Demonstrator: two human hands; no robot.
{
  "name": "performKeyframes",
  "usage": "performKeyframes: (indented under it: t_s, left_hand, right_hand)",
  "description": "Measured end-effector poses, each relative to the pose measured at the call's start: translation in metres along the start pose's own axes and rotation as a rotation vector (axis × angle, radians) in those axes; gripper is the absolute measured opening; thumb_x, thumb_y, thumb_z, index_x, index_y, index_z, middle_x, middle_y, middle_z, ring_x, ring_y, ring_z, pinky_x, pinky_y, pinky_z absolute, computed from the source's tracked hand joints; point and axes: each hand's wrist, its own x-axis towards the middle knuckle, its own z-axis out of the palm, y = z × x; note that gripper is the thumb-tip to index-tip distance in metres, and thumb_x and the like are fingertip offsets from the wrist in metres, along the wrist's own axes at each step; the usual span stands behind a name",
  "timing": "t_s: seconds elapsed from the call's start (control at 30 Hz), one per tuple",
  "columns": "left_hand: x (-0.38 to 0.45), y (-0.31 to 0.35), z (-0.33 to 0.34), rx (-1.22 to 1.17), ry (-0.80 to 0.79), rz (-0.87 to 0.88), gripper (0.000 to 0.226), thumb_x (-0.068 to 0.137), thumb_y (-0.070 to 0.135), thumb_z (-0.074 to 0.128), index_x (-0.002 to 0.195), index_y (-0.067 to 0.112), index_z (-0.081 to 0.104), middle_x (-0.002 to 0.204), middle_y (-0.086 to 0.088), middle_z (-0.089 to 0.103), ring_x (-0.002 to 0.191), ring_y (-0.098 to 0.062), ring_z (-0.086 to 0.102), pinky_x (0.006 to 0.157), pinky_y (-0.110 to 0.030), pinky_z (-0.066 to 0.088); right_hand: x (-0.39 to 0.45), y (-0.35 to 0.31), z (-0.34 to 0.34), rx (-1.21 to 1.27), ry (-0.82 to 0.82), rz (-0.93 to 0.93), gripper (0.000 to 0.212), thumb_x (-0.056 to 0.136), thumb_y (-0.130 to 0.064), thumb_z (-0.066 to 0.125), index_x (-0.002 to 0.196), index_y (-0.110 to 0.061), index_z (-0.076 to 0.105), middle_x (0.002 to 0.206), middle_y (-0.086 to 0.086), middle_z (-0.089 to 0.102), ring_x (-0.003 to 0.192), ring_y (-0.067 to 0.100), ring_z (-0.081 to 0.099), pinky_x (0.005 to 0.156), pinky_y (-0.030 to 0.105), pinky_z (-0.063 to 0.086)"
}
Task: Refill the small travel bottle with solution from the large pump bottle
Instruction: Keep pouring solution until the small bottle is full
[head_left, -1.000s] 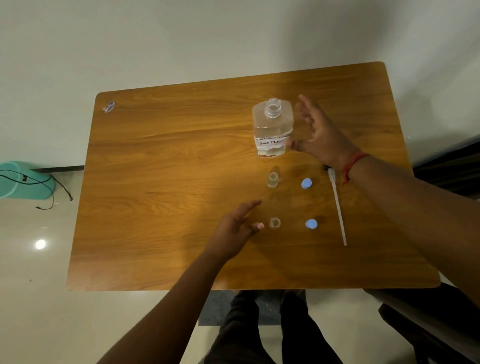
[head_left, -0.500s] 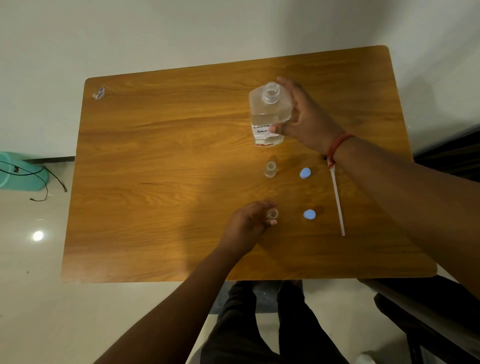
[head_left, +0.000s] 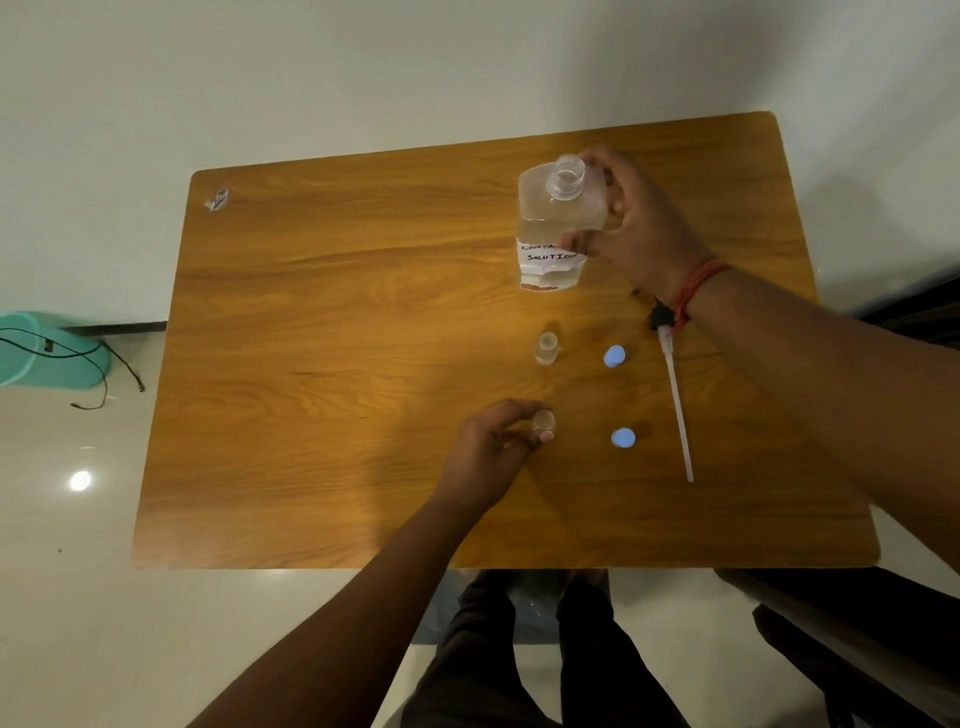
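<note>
Large bottle (head_left: 558, 223): clear, square-shouldered, uncapped, part full of clear liquid, white handwritten label reading "solution"; stands at the table's far right part, gripped at its right side. Pump (head_left: 674, 384), black head with long white tube, lies flat to its near right. Two small clear bottles, both open: far one (head_left: 546, 348) upright and free, near one (head_left: 543, 422) pinched between fingers; blue caps (head_left: 614, 356) (head_left: 622, 438) lie right of each.

Bare forearms; red thread band (head_left: 696, 288) on right wrist; dark trousers (head_left: 545, 660).
</note>
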Motion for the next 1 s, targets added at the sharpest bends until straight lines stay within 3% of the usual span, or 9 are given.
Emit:
performKeyframes:
  t_s: [0.07, 0.2, 0.33, 0.43, 0.53, 0.63, 0.77, 0.9, 1.0]
  left_hand:
    - [0.001, 0.011, -0.006, 0.027, 0.030, 0.042, 0.023, 0.092, 0.012, 0.075, 0.114, 0.019, 0.074, 0.116, 0.006, 0.073, 0.112, -0.004, 0.067, 0.088, -0.018, 0.055]
    - [0.012, 0.050, -0.025, -0.023, 0.079, 0.057, 0.018, 0.091, 0.009, 0.076, 0.109, 0.012, 0.076, 0.116, -0.001, 0.073, 0.110, -0.002, 0.066, 0.088, -0.026, 0.058]
    - [0.021, 0.107, -0.049, 0.012, 0.097, 0.147, 0.018, 0.092, 0.014, 0.076, 0.109, 0.022, 0.076, 0.105, -0.001, 0.074, 0.104, -0.008, 0.067, 0.090, -0.023, 0.054]
    - [0.029, 0.164, -0.073, -0.004, 0.115, 0.207, 0.018, 0.092, 0.015, 0.076, 0.104, 0.028, 0.075, 0.087, -0.008, 0.073, 0.092, -0.013, 0.070, 0.088, -0.023, 0.054]
    - [0.038, 0.228, -0.097, -0.047, 0.111, 0.250, 0.010, 0.092, 0.016, 0.077, 0.099, 0.023, 0.076, 0.077, -0.001, 0.068, 0.080, -0.009, 0.067, 0.086, -0.032, 0.057]
    - [0.041, 0.295, -0.122, -0.098, 0.102, 0.300, 0.007, 0.090, 0.018, 0.078, 0.096, 0.021, 0.078, 0.087, -0.002, 0.074, 0.083, -0.019, 0.071, 0.087, -0.044, 0.063]
    - [0.040, 0.381, -0.157, -0.104, 0.060, 0.389, 0.006, 0.090, 0.021, 0.078, 0.096, 0.021, 0.078, 0.100, -0.004, 0.076, 0.099, -0.030, 0.074, 0.088, -0.050, 0.063]
    - [0.033, 0.451, -0.185, -0.112, 0.051, 0.465, 0.009, 0.092, 0.017, 0.076, 0.100, 0.015, 0.078, 0.108, -0.014, 0.073, 0.099, -0.027, 0.075, 0.086, -0.052, 0.063]
    - [0.022, 0.500, -0.206, -0.103, 0.055, 0.516, 0.014, 0.093, 0.017, 0.075, 0.105, 0.011, 0.077, 0.106, -0.010, 0.077, 0.098, -0.024, 0.076, 0.080, -0.047, 0.065]
  right_hand:
    - [-0.001, -0.011, -0.009, 0.025, 0.024, -0.003, 0.073, 0.075, -0.027, 0.082, 0.137, -0.022, 0.043, 0.133, -0.005, 0.054, 0.118, 0.010, 0.056, 0.093, 0.032, 0.054]
    - [-0.005, -0.041, -0.034, 0.044, 0.051, -0.034, 0.072, 0.077, -0.019, 0.081, 0.138, -0.025, 0.044, 0.130, -0.012, 0.054, 0.111, -0.005, 0.057, 0.086, 0.015, 0.051]
    - [-0.011, -0.085, -0.064, -0.023, 0.100, -0.084, 0.071, 0.078, -0.023, 0.080, 0.139, -0.033, 0.046, 0.134, -0.004, 0.056, 0.115, 0.018, 0.060, 0.094, 0.034, 0.053]
    - [-0.014, -0.133, -0.096, -0.049, 0.135, -0.135, 0.069, 0.079, -0.024, 0.079, 0.137, -0.040, 0.046, 0.131, -0.005, 0.058, 0.111, 0.017, 0.062, 0.093, 0.040, 0.055]
    - [-0.015, -0.183, -0.128, -0.021, 0.157, -0.190, 0.070, 0.080, -0.024, 0.079, 0.141, -0.034, 0.046, 0.134, -0.002, 0.056, 0.115, 0.019, 0.062, 0.096, 0.041, 0.054]
    - [-0.018, -0.238, -0.156, -0.016, 0.175, -0.265, 0.066, 0.079, -0.028, 0.079, 0.135, -0.045, 0.049, 0.132, -0.007, 0.057, 0.111, 0.011, 0.064, 0.094, 0.032, 0.054]
    - [-0.022, -0.312, -0.189, -0.046, 0.208, -0.373, 0.059, 0.078, -0.027, 0.080, 0.111, -0.065, 0.050, 0.126, -0.011, 0.061, 0.098, -0.002, 0.067, 0.079, 0.013, 0.053]
    - [-0.025, -0.371, -0.216, -0.122, 0.225, -0.440, 0.062, 0.079, -0.032, 0.079, 0.133, -0.045, 0.051, 0.127, -0.013, 0.062, 0.103, 0.004, 0.066, 0.089, 0.025, 0.054]
    - [-0.029, -0.415, -0.236, -0.186, 0.250, -0.496, 0.067, 0.079, -0.032, 0.079, 0.139, -0.039, 0.049, 0.129, -0.012, 0.061, 0.103, 0.006, 0.067, 0.091, 0.031, 0.055]
